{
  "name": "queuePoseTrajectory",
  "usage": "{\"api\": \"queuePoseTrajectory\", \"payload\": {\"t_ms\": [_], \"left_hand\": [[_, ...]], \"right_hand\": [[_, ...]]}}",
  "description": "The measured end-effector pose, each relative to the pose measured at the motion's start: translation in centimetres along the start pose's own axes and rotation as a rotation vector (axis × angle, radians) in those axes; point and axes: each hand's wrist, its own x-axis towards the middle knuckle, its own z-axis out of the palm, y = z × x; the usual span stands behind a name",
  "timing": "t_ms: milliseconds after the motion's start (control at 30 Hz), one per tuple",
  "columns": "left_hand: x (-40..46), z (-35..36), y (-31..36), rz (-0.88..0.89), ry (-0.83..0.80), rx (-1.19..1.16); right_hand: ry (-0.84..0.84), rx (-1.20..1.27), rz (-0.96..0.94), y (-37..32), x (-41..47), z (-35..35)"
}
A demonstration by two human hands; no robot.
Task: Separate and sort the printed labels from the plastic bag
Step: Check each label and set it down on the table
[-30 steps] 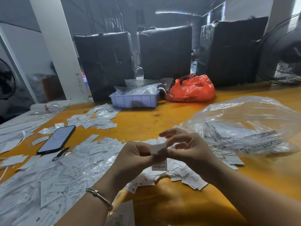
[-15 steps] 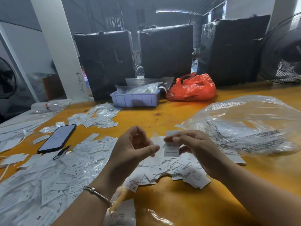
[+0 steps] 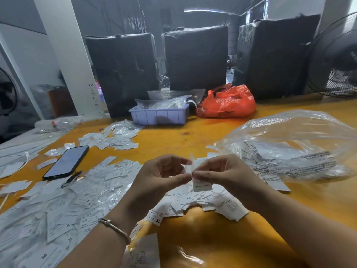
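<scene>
Both hands meet above the middle of the yellow surface [image 3: 193,132]. The right hand [image 3: 226,175] pinches a small white printed label [image 3: 201,185] between thumb and forefinger, the label hanging below the fingertips. The left hand [image 3: 160,180], a bracelet [image 3: 114,228] on its wrist, has its thumb and curled fingers closed on the same label or on a thin clear wrapper [image 3: 190,166] at its top edge; which of the two cannot be told, but its grip is closed on that piece, not released.

Directly under the hands lies a loose heap of labels [image 3: 204,200], some marked XS and XL, reaching toward the near edge. To the left a wide spread of sorted labels [image 3: 63,206] covers the surface out to the left edge of the view, and a dark phone [image 3: 66,162] lies on its far side. A smaller pile of labels [image 3: 114,138] sits further back. To the right, the clear plastic bag [image 3: 293,146] lies puffed up, well apart from the hands, with labels showing inside.

Bare yellow surface stays open between the hands and the purple tray [image 3: 160,116], beside which sits an orange bag [image 3: 228,103]. More bare room lies near the front edge, below the right forearm.
</scene>
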Motion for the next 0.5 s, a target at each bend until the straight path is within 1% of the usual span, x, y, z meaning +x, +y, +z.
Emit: {"api": "queuePoseTrajectory", "payload": {"t_ms": [33,100,200,267,367,433,500], "left_hand": [[0.01,-0.01,-0.08,-0.002,-0.008,0.011],[0.04,-0.01,-0.24,0.005,-0.011,0.008],[0.12,-0.11,-0.24,0.021,0.024,-0.042],[0.1,-0.12,-0.17,0.014,0.011,-0.08],[0.24,-0.29,-0.18,-0.024,0.017,-0.095],[0.29,-0.39,-0.17,-0.042,0.008,-0.017],[0.25,-0.41,-0.23,-0.066,-0.051,0.075]], "right_hand": [[0.019,-0.003,-0.006,-0.01,0.02,-0.07],[0.027,-0.091,0.0,0.0,0.03,-0.27],[-0.084,-0.196,0.011,-0.19,-0.41,0.01],[-0.094,-0.261,-0.045,-0.15,-0.39,0.39],[-0.016,-0.205,-0.094,-0.01,-0.09,0.42],[0.038,-0.151,-0.095,-0.14,-0.11,0.17],[0.074,-0.113,-0.096,-0.26,-0.14,0.0]]}}
